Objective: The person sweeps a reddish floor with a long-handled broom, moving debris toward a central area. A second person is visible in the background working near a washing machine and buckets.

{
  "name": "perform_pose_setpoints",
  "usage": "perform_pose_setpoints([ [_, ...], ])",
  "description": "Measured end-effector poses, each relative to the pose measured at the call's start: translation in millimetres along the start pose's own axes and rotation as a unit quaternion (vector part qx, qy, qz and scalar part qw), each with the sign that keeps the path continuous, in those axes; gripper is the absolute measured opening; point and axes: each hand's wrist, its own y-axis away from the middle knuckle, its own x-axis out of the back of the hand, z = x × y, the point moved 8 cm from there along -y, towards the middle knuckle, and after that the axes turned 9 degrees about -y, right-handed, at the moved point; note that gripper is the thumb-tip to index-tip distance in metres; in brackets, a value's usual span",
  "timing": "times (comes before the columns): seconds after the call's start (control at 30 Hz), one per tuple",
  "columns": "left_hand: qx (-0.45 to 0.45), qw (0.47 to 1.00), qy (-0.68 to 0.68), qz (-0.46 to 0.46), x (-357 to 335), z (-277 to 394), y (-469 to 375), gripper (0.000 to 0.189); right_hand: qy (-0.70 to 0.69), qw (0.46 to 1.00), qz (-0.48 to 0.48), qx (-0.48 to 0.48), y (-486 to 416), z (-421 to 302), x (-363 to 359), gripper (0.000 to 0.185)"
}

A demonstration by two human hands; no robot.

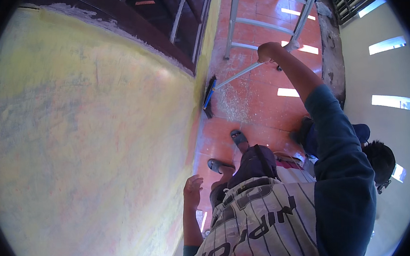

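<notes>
My right hand (270,51) grips the pale handle (238,75) of a broom, with my arm stretched forward. The broom head (210,97), blue with dark bristles, rests on the red tile floor (264,113) at the foot of the yellowish wall. Beside the bristles, pale crumbs and dust (233,102) lie scattered over the tiles. My left hand (192,191) hangs low by the wall, holding nothing, with its fingers loosely bent and apart. My sandalled feet stand just behind the debris.
An aluminium ladder (263,23) stands ahead of me, close to my right hand. A dark-framed window (170,34) is set in the left wall (95,135). Another person (378,162) is close on my right. Beyond is a white wall (376,76) with slots.
</notes>
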Motion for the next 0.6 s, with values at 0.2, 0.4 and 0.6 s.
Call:
perform_pose_setpoints([
  [0.2,-0.012,1.000,0.003,0.025,9.2,7.3,-1.0,0.030,0.009,0.999,-0.045,-0.014,-47.1,16.2,-60.8,0.041],
  [0.4,0.036,0.999,-0.013,0.014,6.9,-5.2,9.5,0.031,-0.073,0.992,-0.075,-0.078,-19.0,112.8,-29.5,0.044],
  [0.6,0.010,1.000,-0.008,0.010,0.5,8.4,-1.5,0.031,-0.170,0.982,-0.044,-0.069,21.9,153.3,-59.1,0.044],
])
